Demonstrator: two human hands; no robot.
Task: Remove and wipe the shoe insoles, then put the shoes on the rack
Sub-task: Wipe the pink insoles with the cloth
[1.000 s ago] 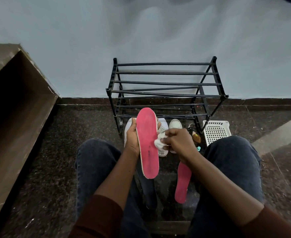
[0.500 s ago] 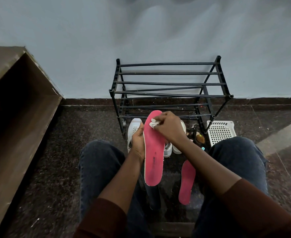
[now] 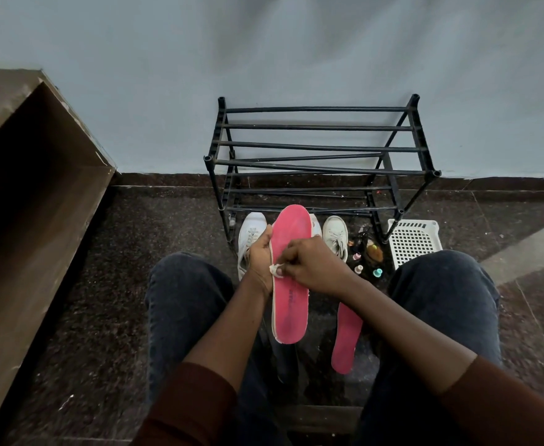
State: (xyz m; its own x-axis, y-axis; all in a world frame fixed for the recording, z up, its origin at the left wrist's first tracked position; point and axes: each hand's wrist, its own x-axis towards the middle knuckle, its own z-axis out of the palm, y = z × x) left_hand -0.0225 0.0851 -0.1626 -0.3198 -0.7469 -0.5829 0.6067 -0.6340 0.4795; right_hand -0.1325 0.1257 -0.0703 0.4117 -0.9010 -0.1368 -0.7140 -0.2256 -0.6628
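Observation:
My left hand [image 3: 259,257] grips a pink insole [image 3: 291,304] by its left edge and holds it upright between my knees. My right hand [image 3: 312,263] pinches a small white wipe [image 3: 275,269] and presses it against the middle of that insole. A second pink insole [image 3: 346,336] lies on the dark floor to the right. Two white sneakers [image 3: 251,235] [image 3: 336,233] stand on the floor behind the held insole, in front of the black shoe rack [image 3: 315,156]. The rack's bars carry nothing.
A white perforated basket [image 3: 413,239] sits right of the rack. Small bottles and a brush [image 3: 368,255] lie on the floor beside it. A brown wooden cabinet [image 3: 29,194] stands at the left. My knees in dark jeans frame the work area.
My right hand has drawn the wipe from the insole's toe end down to its middle. The left hand keeps holding the insole.

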